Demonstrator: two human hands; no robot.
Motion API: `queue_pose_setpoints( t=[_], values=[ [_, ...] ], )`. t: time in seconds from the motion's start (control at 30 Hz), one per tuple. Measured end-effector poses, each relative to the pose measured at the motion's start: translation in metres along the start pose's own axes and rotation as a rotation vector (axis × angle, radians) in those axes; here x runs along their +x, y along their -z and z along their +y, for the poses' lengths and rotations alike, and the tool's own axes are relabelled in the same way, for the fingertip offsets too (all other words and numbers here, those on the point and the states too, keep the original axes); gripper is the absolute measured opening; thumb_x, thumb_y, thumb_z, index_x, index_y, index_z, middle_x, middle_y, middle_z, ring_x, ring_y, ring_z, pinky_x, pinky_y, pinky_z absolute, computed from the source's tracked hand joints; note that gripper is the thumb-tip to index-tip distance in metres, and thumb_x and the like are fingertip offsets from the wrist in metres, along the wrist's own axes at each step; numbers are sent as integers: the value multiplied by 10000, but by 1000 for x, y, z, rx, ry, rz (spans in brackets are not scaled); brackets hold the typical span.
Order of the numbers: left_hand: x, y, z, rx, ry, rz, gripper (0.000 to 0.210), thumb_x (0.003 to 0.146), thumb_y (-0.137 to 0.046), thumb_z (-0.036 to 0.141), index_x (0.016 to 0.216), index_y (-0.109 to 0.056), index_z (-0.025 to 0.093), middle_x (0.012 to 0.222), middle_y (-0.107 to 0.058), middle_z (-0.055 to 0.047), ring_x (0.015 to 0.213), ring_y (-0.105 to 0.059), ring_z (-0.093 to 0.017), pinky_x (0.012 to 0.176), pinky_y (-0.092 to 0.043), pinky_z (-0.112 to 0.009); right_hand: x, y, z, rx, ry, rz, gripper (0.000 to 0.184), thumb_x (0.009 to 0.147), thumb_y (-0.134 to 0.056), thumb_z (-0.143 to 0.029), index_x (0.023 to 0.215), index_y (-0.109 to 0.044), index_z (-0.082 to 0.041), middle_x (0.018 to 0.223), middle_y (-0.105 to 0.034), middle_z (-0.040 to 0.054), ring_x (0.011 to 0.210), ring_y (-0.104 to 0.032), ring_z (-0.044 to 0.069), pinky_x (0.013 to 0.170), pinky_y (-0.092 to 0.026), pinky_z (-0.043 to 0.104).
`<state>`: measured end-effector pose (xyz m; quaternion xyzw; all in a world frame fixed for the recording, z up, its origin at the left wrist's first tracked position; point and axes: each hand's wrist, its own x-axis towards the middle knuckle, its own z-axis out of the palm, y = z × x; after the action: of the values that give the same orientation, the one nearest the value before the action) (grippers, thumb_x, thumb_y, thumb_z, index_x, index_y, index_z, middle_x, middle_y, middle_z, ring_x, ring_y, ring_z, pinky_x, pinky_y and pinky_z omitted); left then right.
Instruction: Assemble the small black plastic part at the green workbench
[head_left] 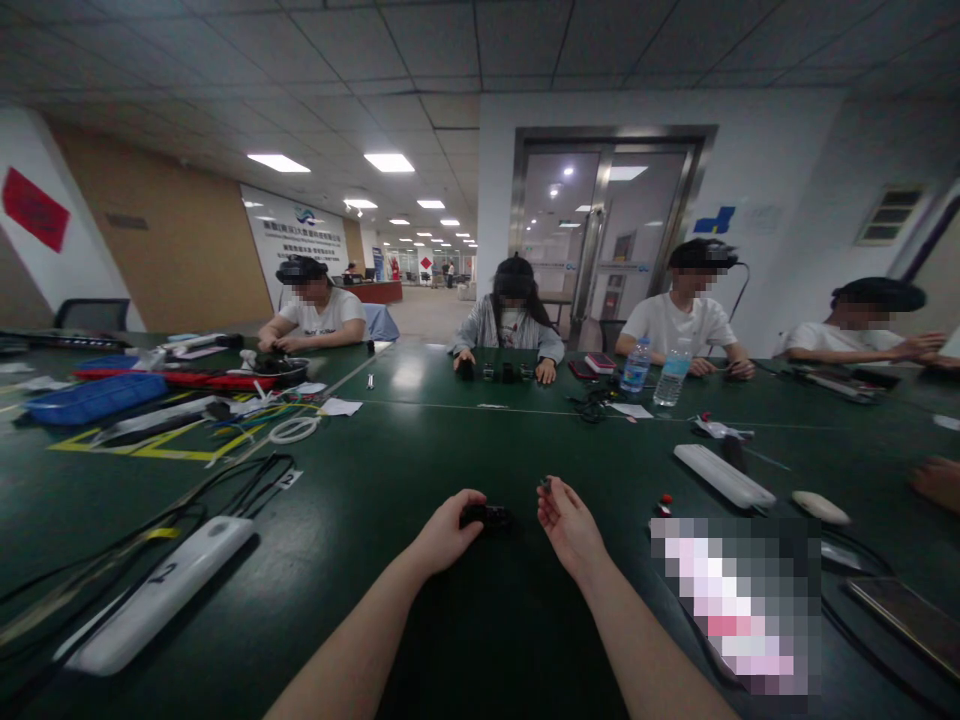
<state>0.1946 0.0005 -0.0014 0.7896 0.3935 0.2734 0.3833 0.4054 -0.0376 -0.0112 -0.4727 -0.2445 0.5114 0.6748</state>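
My left hand rests low over the green table, thumb and fingers closed round one end of a small black object. Its kind is too dark to make out. To the right of it, my right hand is raised slightly with the palm turned inward. Thumb and forefinger pinch a tiny dark piece, too small to name. A gap of bare table lies between the two hands.
At left lie a white power strip, cables and a blue tray. At right are another white strip, a computer mouse, a pixelated device and a phone. Water bottles and several seated people are beyond.
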Motion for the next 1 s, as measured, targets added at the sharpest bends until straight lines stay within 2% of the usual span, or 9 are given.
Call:
queue_pose_setpoints(
  t=[0.3,0.7,1.0],
  values=[
    [-1,1,2,0,4,0,395,723,-527,214,1115,-486,232,1156,-524,-49,1069,-479,-187,930,-359,-345,0,-2,0,-16,4,5,252,711,-580,-417,916,-586,-270,847,-660,8,775,-619,161,647,-509,286],
    [0,0,5,-72,-32,-34,401,717,-507,129,1103,-474,235,1155,-523,-30,1094,-462,-164,977,-326,-331,-8,-11,1,-26,12,-48,287,666,-644,-378,911,-607,-234,902,-647,19,852,-603,173,756,-498,305],
    [0,-1,4,-47,-52,-25,422,719,-485,139,1130,-461,231,1170,-510,-37,1100,-450,-168,983,-310,-332,-9,-16,8,-21,8,-85,371,639,-664,-392,971,-591,-243,924,-646,13,827,-598,169,691,-484,285]
  ],
)
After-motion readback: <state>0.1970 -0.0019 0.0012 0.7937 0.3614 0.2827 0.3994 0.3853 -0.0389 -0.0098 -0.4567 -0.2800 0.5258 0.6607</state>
